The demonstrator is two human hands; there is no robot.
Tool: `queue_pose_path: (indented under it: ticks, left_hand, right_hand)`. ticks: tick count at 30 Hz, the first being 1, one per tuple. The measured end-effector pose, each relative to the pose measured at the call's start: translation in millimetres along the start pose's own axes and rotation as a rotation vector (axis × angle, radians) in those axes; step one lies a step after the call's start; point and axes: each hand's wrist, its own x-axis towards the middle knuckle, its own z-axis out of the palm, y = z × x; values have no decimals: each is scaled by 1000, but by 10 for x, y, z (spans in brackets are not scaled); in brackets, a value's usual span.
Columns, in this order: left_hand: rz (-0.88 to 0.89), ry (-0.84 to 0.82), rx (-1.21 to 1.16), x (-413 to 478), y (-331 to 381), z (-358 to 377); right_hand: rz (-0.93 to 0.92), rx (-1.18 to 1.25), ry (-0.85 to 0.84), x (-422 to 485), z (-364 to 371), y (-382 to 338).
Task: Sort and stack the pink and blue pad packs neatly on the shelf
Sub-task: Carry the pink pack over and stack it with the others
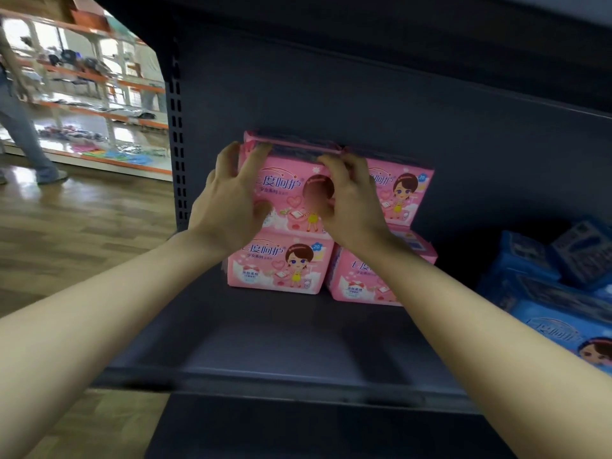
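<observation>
While the top pink pack (pixel 285 191) rests on the lower pink pack (pixel 281 265), left hand (pixel 228 200) and right hand (pixel 352 203) clamp its sides, seemingly squaring the stack

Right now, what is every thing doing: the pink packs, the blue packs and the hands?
left grip: holds upper left pink pack, fingers curled over its top.
right grip: holds the same pack's right side.
upper left pink pack: on lower left pink pack, held.
upper right pink pack: on lower right pink pack.
blue packs: jumbled heap at the shelf's right.
</observation>
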Motion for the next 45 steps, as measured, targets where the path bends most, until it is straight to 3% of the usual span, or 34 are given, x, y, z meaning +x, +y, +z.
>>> queue_pose_path:
  ticks: [7,15,30,45]
  left_hand:
    - [-71,-129,129,-106,204,-162]
    - [17,-217,266,-418,445,-194]
    - [91,-402,255,-1028,791,31]
    - [216,-499,184,-1361,1343,438]
  right_hand:
    - [82,4,-33,-63,-175,-141]
    - [138,-26,-110,-373,-372,-320]
    - [370,-65,-261,-1274,-487,-174]
    - [550,-90,-283,-1945,-792,157]
